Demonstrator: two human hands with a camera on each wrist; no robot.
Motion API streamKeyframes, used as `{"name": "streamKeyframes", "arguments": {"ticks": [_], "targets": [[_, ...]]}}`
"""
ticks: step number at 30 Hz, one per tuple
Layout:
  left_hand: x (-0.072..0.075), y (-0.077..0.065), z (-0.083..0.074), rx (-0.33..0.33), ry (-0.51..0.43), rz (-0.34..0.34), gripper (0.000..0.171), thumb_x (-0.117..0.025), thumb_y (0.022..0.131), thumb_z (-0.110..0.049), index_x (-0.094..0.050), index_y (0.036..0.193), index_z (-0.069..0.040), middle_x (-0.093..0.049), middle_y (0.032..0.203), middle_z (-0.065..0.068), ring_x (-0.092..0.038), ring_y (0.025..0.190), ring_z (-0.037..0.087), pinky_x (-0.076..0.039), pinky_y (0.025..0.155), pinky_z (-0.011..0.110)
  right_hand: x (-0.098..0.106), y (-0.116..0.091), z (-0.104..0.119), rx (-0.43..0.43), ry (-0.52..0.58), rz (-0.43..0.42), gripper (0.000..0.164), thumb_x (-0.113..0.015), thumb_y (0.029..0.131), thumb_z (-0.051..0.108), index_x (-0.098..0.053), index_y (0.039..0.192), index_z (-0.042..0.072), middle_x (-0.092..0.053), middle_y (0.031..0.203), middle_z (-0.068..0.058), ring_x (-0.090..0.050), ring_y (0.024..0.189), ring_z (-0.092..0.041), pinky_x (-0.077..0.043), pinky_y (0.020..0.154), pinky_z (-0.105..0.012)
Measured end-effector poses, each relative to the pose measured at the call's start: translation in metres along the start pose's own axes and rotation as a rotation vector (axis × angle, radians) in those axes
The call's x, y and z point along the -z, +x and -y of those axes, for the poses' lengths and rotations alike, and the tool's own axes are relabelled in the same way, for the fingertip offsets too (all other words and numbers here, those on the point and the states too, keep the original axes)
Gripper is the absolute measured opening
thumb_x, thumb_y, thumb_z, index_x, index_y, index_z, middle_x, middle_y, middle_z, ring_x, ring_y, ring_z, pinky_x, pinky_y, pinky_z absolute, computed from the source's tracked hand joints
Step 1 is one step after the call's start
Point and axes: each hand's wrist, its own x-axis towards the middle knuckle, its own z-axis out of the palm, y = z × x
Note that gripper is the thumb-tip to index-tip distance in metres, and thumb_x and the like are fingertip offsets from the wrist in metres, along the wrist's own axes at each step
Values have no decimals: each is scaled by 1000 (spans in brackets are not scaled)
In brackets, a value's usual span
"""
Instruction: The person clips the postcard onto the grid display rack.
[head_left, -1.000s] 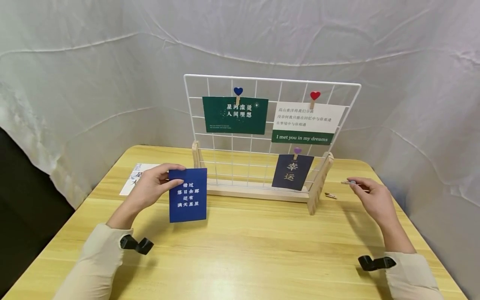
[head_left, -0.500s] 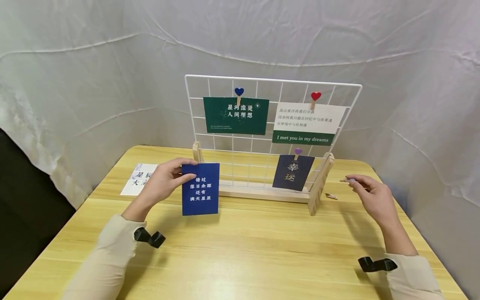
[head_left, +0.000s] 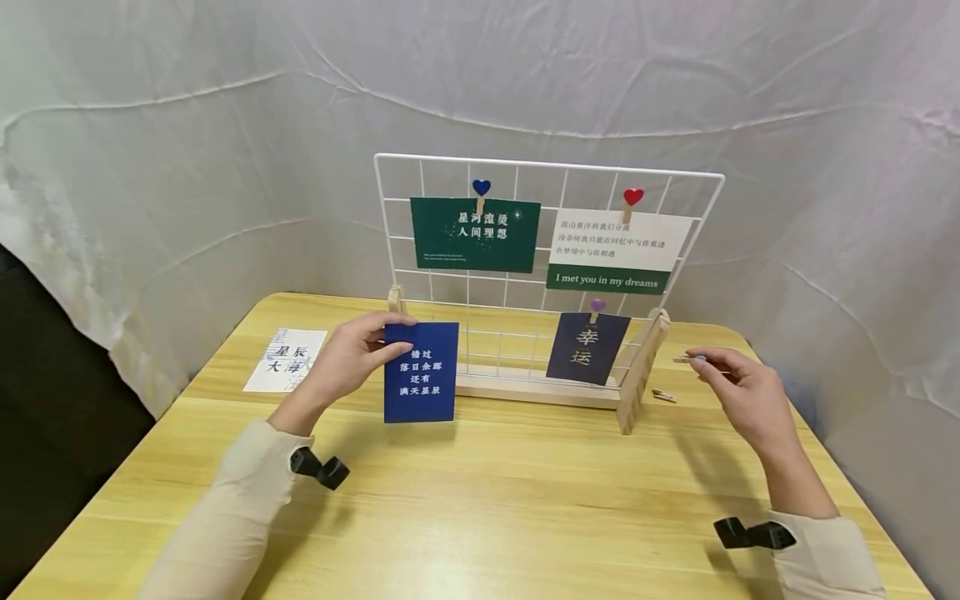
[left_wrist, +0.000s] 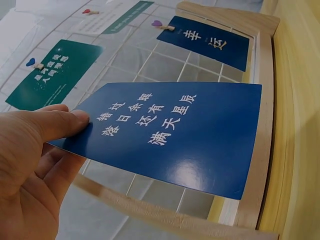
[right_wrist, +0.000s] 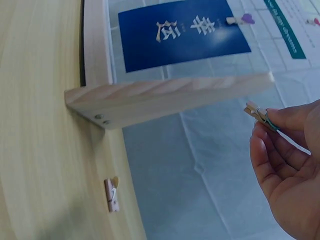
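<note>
Rightward from the left grip (head_left: 352, 354) extends its pinched blue card (head_left: 422, 375); the right grip (head_left: 750, 398) pinches a clothespin (right_wrist: 258, 113).

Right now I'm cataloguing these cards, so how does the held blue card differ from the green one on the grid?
The blue card is taller than wide; the green card is wider than tall. The left hand pinches the blue card, while a blue heart clip holds the green card on the white grid. Both bear white characters.
</note>
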Motion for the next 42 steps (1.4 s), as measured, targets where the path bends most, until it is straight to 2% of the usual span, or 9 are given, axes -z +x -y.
{"name": "streamKeyframes", "arguments": {"ticks": [3,9,14,18,22,25,27,32,42], "targets": [[-2,3,-2,-14,-4,1,29,-69,91,-6,-66,120,-8,-67,113,11,-68,89,23,-58,76,34,-1,2,9,16,-3,6,27,-62,98,24,-70,117,7,-67,96,11,-60,79,6,-45,65,-9],[-10,9,-2,-54,-32,-1,29,-70,91,-6,-67,119,-7,-67,111,11,-68,89,22,-58,76,33,-7,7,25,60,12,-4,22,-65,96,20,-72,112,6,-69,93,1,-61,77,1,-45,64,-10],[-19,13,-3,-43,-45,7,28,-69,91,-6,-67,119,-7,-67,112,10,-68,90,21,-58,77,33,-10,10,34,100,20,-15,20,-66,95,17,-74,108,4,-71,94,-2,-57,75,2,-43,60,-12],[-26,18,-4,-48,-25,9,28,-70,91,-7,-67,119,-8,-67,116,9,-67,94,21,-57,80,35,-13,13,41,137,32,-33,18,-68,94,14,-76,107,6,-73,100,-11,-55,74,0,-37,54,-16],[-30,24,-7,-56,-1,-4,29,-70,91,-8,-67,120,-9,-66,117,9,-66,93,21,-57,80,35,-18,21,48,184,41,-32,16,-68,93,9,-77,107,8,-73,103,-12,-59,86,8,-42,63,-10],[-32,28,-8,-51,1,-6,30,-69,92,-8,-67,121,-10,-66,118,9,-66,93,20,-57,79,34,-22,27,54,226,34,-18,16,-68,92,6,-77,105,9,-73,105,-9,-57,97,10,-43,76,-7],[-34,31,-8,-45,2,0,30,-69,92,-9,-67,122,-10,-66,118,8,-66,93,20,-57,79,33,-24,31,58,246,22,-9,16,-68,92,6,-77,105,9,-73,105,-8,-56,98,11,-43,75,-7],[-41,40,-11,-60,2,5,30,-69,92,-10,-67,122,-11,-67,118,8,-65,94,20,-57,79,33,-27,39,68,242,3,18,15,-68,93,10,-76,106,10,-73,99,-6,-59,83,2,-42,63,-13],[-57,53,-13,-92,0,-2,29,-69,92,-8,-67,121,-10,-65,119,8,-64,97,20,-57,80,32,-39,54,83,208,-16,47,12,-71,91,15,-75,100,9,-73,89,-4,-62,70,-9,-45,60,-13]]}}
